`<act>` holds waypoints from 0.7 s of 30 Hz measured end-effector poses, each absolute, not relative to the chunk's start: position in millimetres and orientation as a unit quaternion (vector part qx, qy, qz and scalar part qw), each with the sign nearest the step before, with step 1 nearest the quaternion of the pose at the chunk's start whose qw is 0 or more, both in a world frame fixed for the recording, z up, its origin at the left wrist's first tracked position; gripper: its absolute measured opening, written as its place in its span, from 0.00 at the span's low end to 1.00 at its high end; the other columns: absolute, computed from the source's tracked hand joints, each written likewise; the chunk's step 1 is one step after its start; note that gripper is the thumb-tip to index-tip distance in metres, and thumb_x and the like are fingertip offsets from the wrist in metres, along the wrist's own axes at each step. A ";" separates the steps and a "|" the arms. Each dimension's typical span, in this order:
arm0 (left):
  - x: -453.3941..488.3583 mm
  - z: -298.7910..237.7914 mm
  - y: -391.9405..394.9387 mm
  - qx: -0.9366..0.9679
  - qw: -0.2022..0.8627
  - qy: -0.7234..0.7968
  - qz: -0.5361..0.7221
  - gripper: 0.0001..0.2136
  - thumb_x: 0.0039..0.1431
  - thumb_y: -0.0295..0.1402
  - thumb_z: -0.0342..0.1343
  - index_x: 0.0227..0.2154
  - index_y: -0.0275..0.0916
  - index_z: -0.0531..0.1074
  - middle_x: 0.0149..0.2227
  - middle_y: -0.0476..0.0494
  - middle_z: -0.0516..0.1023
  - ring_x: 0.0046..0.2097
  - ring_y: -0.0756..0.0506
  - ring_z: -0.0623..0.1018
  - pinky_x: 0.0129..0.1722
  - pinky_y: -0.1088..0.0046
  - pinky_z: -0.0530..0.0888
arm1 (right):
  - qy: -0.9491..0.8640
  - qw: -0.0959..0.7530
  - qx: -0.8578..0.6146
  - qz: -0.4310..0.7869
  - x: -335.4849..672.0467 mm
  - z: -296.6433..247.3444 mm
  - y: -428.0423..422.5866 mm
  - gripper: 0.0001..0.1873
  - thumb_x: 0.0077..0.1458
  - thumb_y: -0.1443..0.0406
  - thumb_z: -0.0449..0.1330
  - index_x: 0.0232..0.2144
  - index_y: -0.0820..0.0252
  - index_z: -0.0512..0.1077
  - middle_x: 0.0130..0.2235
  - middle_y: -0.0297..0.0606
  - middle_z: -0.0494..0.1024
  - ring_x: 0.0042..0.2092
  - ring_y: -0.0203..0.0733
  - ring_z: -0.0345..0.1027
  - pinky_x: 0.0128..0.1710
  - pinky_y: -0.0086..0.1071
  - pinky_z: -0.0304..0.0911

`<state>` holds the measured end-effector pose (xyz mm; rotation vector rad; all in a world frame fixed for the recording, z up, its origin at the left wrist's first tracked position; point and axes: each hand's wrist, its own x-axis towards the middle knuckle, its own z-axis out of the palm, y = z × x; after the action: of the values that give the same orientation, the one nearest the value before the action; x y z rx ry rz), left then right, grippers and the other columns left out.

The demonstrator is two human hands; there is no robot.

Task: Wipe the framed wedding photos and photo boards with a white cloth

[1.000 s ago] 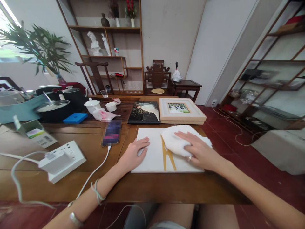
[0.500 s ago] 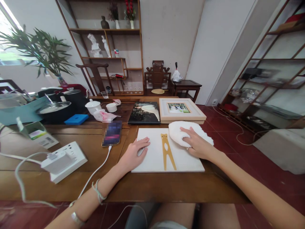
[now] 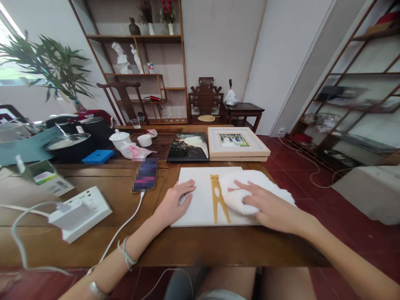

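Note:
A white flat board lies on the wooden table in front of me. On it is a yellow cat-headed shape with an oval hole and two long legs; whether it lies loose or is fixed there I cannot tell. My left hand rests flat on the board's left edge, fingers stretched out, holding nothing. Over the right part of the board, my right hand grips a bunched white fluffy cloth. The cloth comes up beside the yellow shape and hides the board's right corner.
Behind the board lie a dark picture panel and a pale wooden frame. To the left are a phone on a white cable, a power strip, a small open box, a blue block and a black pan.
My right hand and the white cloth have moved toward me and slightly right, down the board's right side. My left hand stays flat in the same place on the board.

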<state>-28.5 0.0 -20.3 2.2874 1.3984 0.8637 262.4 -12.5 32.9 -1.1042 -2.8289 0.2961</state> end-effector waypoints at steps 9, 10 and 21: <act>-28.8 -21.6 1.2 0.802 0.162 0.485 0.309 0.14 0.56 0.33 0.47 0.43 0.37 0.73 0.51 0.39 0.72 0.55 0.42 0.69 0.59 0.53 0.57 | -0.911 0.005 -0.381 0.160 268.9 44.6 -27.8 0.20 0.35 0.78 0.46 0.32 0.59 0.68 0.58 0.42 0.62 0.63 0.47 0.42 0.57 0.42 0.47; -28.8 -21.6 1.3 0.802 0.163 0.485 0.308 0.15 0.57 0.33 0.47 0.43 0.36 0.73 0.52 0.39 0.71 0.55 0.42 0.69 0.59 0.53 0.57 | -0.909 0.010 -0.390 0.148 265.9 42.5 -15.9 0.21 0.36 0.77 0.46 0.32 0.59 0.68 0.56 0.44 0.65 0.62 0.49 0.45 0.56 0.43 0.49; -30.0 -19.5 0.7 0.802 0.169 0.486 0.304 0.15 0.57 0.33 0.47 0.43 0.37 0.73 0.52 0.39 0.71 0.56 0.42 0.68 0.59 0.54 0.56 | -0.911 0.040 -0.407 0.057 248.2 29.8 53.2 0.16 0.39 0.76 0.46 0.31 0.61 0.67 0.42 0.44 0.72 0.49 0.53 0.62 0.48 0.44 0.55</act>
<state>-30.0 0.7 -19.5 2.2792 1.3827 0.8654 248.2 53.2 29.8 -1.2465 -2.7898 0.1749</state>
